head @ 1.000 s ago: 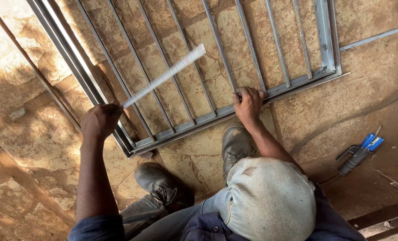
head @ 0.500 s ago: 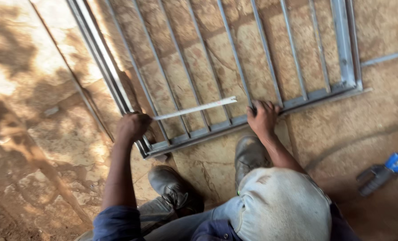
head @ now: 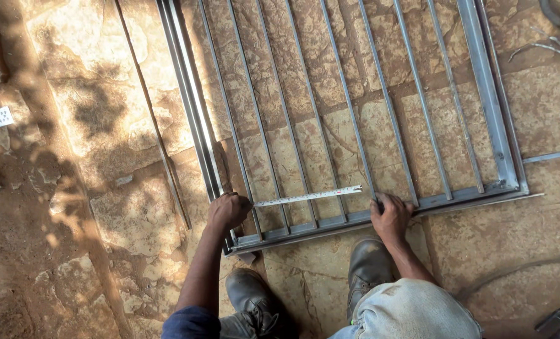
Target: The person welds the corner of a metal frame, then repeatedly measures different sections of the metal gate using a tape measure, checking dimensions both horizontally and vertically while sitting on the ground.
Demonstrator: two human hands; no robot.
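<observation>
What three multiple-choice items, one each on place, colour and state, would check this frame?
1. Where does the metal grille lie?
A. on the stone floor
B. against a wall
C. on a bench

2. What colour is the tape measure blade?
A. red
B. white
C. black

3. How is the blade?
A. rolled up
B. drawn out across the bars
C. lying on the floor

Key: 1 A, stone shows between the bars. 2 B, the strip looks pale white. 3 B, it runs from the left hand toward the right hand.
</observation>
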